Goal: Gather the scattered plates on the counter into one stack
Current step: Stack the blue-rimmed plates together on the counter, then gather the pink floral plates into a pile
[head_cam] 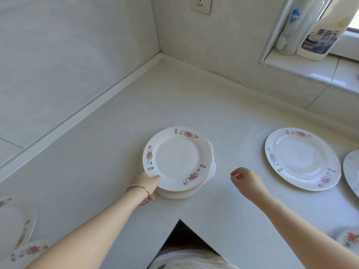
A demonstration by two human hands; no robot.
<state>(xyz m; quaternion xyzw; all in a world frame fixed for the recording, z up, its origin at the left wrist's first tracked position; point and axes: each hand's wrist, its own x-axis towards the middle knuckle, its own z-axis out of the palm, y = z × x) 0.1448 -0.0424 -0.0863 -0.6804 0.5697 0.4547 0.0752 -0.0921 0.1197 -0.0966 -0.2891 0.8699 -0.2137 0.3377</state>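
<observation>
A stack of white floral plates (pixel 177 160) stands in the middle of the pale counter (pixel 120 152). My left hand (pixel 147 184), with a bracelet at the wrist, grips the near-left rim of the top plate. My right hand (pixel 245 180) hovers over the counter to the right of the stack, fingers loosely curled, holding nothing. A single floral plate (pixel 302 159) lies flat at the right. Another plate (pixel 351 171) is cut off at the right edge, and a further one (pixel 349 239) shows at the lower right. Two plates (pixel 17 220) (pixel 27 251) lie at the lower left.
Tiled walls meet in a corner behind the counter, with a socket (pixel 201 4) on the back wall. Two cleaner bottles (pixel 318 35) stand on the window sill (pixel 310 70) at the upper right. The counter's inner corner edge (pixel 179 221) points toward me.
</observation>
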